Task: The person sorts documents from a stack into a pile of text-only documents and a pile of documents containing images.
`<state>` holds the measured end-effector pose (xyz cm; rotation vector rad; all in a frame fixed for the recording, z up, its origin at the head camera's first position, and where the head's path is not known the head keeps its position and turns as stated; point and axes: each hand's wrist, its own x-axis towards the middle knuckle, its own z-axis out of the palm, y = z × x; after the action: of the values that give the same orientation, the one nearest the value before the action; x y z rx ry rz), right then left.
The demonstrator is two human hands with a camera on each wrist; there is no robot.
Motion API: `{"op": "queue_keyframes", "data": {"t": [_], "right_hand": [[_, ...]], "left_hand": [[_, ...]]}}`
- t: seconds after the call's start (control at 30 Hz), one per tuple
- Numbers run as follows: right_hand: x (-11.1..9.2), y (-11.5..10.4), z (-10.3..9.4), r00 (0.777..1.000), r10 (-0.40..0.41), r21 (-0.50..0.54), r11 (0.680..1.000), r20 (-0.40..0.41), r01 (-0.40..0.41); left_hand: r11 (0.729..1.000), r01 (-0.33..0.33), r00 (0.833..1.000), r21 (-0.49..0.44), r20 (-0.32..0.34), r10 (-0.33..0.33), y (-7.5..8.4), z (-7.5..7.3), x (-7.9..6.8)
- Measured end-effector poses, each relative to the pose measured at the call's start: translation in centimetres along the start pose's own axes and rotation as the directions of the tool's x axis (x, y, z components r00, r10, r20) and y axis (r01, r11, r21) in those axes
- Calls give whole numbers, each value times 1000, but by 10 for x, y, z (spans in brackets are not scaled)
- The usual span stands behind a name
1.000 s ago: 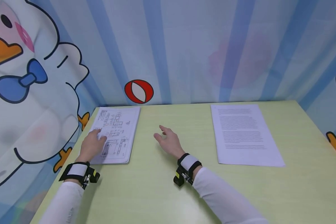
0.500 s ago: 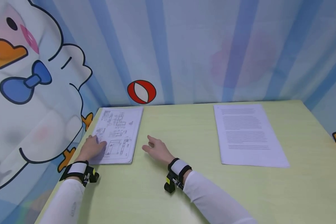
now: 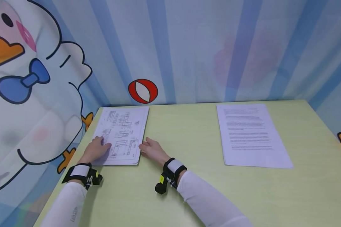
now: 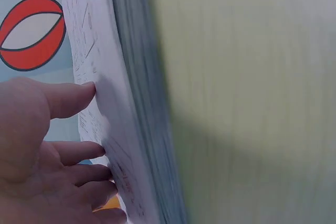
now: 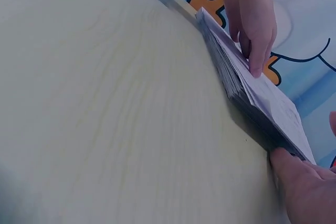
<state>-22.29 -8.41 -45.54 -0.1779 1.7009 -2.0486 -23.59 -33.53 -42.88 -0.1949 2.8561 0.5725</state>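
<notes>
A thick stack of paper (image 3: 130,126), its top sheet printed with technical drawings, lies at the table's left side. My left hand (image 3: 95,151) rests on its left part, thumb and fingers extended over the top sheet (image 4: 102,93). At the stack's right edge is my right hand (image 3: 154,152), thumb and fingertips right at the side of the pages. In the right wrist view, the right thumb (image 5: 283,161) is against the stack's lower edge, and the upper sheets (image 5: 273,106) jut slightly past those below. Part of the right hand's fingers is out of that view.
Another sheet or thin pile of paper (image 3: 245,135) with printed lines of text lies at the right on the pale wooden table (image 3: 187,126). Behind the table hangs a blue striped curtain (image 3: 196,53) with a cartoon duck and a red ball. Both wrists wear strapped cameras.
My right hand has moved left from above the mid-table to the stack's right edge. My left hand first drew back toward me, then shifted slightly right, and the stack's top moved right too.
</notes>
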Motion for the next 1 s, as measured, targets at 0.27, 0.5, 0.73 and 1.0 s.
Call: {"op": "queue_keyframes", "data": {"t": [0.27, 0.5, 0.73, 1.0], "right_hand": [[2, 0, 5, 995, -43, -83, 996, -88, 36], [2, 3, -2, 972, -12, -106, 994, -233, -14], [0, 4, -9, 963, -5, -42, 999, -269, -7], [-3, -9, -22, 954, -35, -30, 999, -297, 27]], "left_hand": [[999, -42, 999, -9, -8, 41, 22, 9, -8], [996, -81, 997, -37, -20, 80, 34, 15, -10], [993, -9, 1000, -119, -18, 7, 35, 17, -6], [984, 0, 998, -180, -69, -12, 38, 17, -5]]}}
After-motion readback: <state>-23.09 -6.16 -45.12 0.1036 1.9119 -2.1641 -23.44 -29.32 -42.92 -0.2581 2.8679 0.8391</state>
